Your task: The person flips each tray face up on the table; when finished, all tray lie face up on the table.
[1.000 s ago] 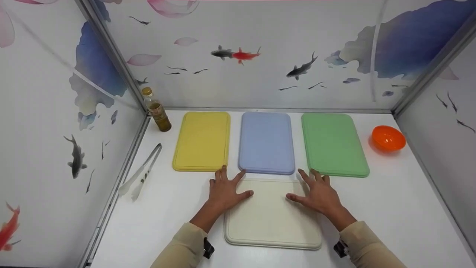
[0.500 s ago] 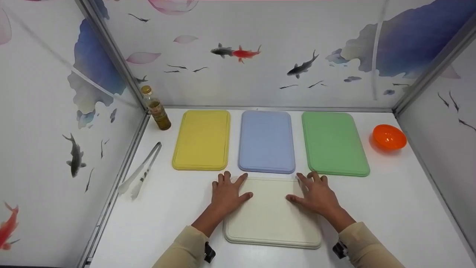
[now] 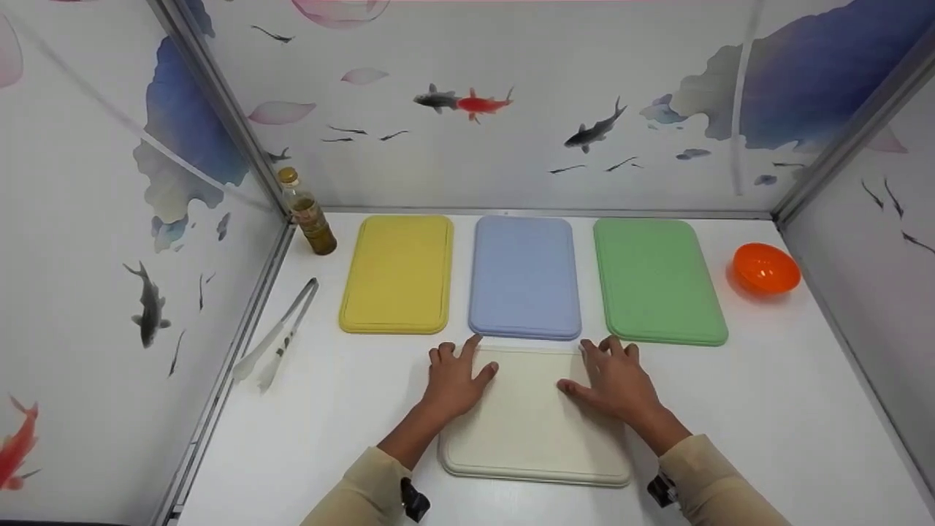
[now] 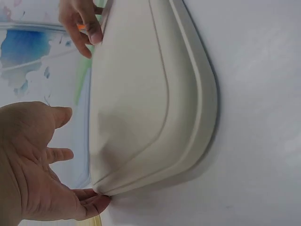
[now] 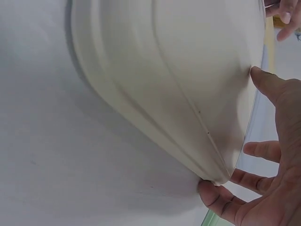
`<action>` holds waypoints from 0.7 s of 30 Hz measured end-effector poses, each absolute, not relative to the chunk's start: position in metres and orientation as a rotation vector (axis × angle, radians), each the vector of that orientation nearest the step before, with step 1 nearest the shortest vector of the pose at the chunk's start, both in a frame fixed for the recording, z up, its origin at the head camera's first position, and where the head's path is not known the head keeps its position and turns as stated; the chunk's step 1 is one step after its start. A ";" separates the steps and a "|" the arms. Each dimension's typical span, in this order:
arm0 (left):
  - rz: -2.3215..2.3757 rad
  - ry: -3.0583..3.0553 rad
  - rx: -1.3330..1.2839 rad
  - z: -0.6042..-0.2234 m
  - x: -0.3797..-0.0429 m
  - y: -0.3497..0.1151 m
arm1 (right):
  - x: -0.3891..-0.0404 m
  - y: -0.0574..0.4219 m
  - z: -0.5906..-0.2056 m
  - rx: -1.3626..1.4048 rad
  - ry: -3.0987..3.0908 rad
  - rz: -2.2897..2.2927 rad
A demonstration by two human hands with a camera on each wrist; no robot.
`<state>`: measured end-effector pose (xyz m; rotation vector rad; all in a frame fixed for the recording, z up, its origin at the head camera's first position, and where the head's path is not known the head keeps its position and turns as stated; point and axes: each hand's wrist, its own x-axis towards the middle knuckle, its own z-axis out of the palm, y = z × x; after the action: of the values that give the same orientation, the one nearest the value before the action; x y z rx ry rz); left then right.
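A cream cutting board (image 3: 533, 431) lies flat on the white table, between my forearms. At its far left corner, my left hand (image 3: 454, 381) touches the edge with its outer fingers. The thumb and index finger stand out straight in the left wrist view. My right hand (image 3: 621, 381) is at the far right corner, its outer fingers against the edge. Its thumb (image 5: 265, 82) touches the top of the board in the right wrist view. Beyond the hands lie a yellow cutting board (image 3: 398, 274), a blue cutting board (image 3: 524, 277) and a green cutting board (image 3: 659, 281).
Tongs (image 3: 281, 332) lie on the left of the table. Behind them an oil bottle (image 3: 310, 215) stands in the back left corner. An orange bowl (image 3: 765, 269) sits at the back right. Printed panels (image 3: 497, 168) wall the table on three sides.
My left hand has slid inward to the right, its fingertips drawn back from the yellow board to the cream board's corner. My right hand has shifted slightly left. The boards look still.
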<state>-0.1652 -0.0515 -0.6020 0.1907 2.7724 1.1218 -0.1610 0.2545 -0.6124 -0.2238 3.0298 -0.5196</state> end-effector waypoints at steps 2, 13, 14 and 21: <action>1.217 2.737 0.127 -0.599 -0.166 -0.051 | -0.162 0.253 -0.612 -0.215 3.030 -0.526; 1.384 2.702 -0.010 -0.579 -0.168 -0.053 | -0.164 0.248 -0.614 -0.232 3.062 -0.585; 1.388 2.703 -0.019 -0.577 -0.168 -0.054 | -0.165 0.248 -0.614 -0.236 3.062 -0.593; 1.352 2.746 -0.045 -0.563 -0.172 -0.057 | -0.167 0.239 -0.610 -0.244 3.041 -0.659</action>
<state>-0.1720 -0.0575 -0.5627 -0.0453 2.7462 1.3521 -0.1671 0.2394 -0.6105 -0.2443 3.0406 -0.6590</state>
